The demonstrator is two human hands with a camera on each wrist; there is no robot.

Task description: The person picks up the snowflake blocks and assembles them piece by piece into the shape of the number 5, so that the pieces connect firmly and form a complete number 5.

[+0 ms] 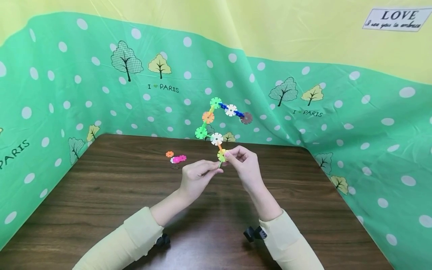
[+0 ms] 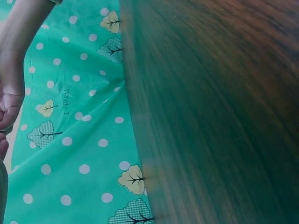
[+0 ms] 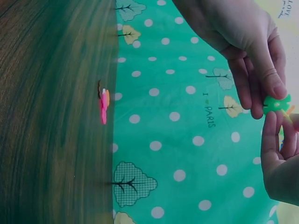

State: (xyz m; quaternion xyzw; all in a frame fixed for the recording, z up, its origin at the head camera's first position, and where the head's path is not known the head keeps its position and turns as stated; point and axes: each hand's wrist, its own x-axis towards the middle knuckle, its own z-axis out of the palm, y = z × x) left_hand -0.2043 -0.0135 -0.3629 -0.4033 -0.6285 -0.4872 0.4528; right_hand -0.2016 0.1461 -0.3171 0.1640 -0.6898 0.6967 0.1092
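A bent chain of notched snowflake discs stands up above the table in the head view, with a white disc (image 1: 216,139), an orange disc (image 1: 208,117) and a brownish-purple disc (image 1: 246,118) at its far end. My right hand (image 1: 248,168) pinches the yellow disc (image 1: 221,155) near the chain's lower end. Just below it, my left hand (image 1: 199,178) pinches a green disc (image 3: 276,103), seen edge-on in the head view and touching the yellow one. In the left wrist view, the right hand (image 2: 10,88) shows at the left edge; the discs are out of sight there.
On the wooden table (image 1: 135,195), left of the hands, lie an orange disc (image 1: 170,154), pink discs (image 1: 179,159), a white one partly covered and a dark one. A green dotted curtain (image 1: 189,75) encloses the table's back and sides.
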